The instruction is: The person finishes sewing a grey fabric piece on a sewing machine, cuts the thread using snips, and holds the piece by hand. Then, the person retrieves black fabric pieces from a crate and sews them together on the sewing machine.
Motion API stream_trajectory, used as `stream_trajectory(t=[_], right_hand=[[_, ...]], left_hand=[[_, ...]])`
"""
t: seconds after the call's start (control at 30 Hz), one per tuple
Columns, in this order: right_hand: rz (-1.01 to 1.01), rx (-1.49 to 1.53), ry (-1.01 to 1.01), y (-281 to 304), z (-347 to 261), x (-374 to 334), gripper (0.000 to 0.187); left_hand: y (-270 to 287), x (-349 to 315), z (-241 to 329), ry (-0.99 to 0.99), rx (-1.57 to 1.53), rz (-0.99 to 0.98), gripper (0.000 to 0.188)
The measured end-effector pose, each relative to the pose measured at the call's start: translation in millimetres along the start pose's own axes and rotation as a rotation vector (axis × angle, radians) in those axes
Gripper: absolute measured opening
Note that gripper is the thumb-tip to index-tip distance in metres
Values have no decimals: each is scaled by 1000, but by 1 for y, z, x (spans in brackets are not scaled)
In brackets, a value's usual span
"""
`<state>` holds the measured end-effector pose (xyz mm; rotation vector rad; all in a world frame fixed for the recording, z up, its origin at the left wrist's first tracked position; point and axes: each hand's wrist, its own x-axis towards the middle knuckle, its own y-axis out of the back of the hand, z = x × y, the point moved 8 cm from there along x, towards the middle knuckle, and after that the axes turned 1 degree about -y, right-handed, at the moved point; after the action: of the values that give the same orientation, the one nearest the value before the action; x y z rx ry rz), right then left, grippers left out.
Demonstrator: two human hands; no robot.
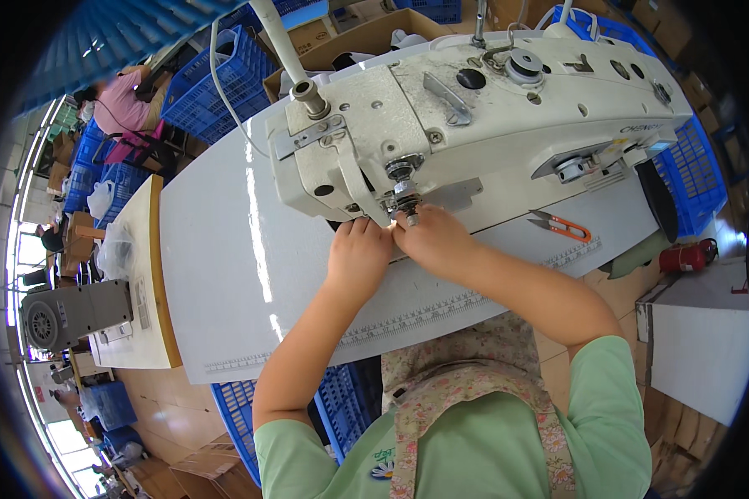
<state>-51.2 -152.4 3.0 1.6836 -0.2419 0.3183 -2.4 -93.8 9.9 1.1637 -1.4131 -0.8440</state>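
Floral apron [424, 407] nearest; sewing machine [520, 121] long axis left-right, needle end [300, 170] leftward; left hand [361, 252], right hand [431, 239] curled, grip unclear.

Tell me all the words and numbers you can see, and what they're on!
I don't copy words or numbers, but they're here:
Machine: dark lettering on its side.
Ruler: tiny numbers, mostly too small.
Shirt: green lettering, too small.
Box: dark print, too blurred.

Pale green short sleeves [612, 387], floral apron [474, 378]
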Motion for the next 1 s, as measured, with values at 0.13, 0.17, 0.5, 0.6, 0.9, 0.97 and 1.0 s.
stream_trajectory(t=[0.13, 0.17, 0.5, 0.6, 0.9, 0.97, 1.0], right_hand=[[25, 90, -33, 2, 4, -1, 10], [32, 121, -21, 4, 5, -2, 12], [-11, -89, 82, 42, 46, -2, 14], [37, -206, 154, 47, 46, 1, 15], [39, -141, 414, 28, 26, -7, 7], [53, -197, 467, 23, 19, -9, 5], [54, -199, 467, 21, 20, -10, 5]], left_hand=[[0, -2, 0, 0, 3, 18, 4], [-1, -2, -1, 12, 2, -7, 4], [36, -11, -33, 155, -83, 67, 20], [39, -14, -38, 105, -105, 61, 17], [29, -15, -29, -21, -58, 22, 19], [32, -13, -25, -49, -48, 24, 17], [33, -12, -22, -78, -39, 25, 16]])
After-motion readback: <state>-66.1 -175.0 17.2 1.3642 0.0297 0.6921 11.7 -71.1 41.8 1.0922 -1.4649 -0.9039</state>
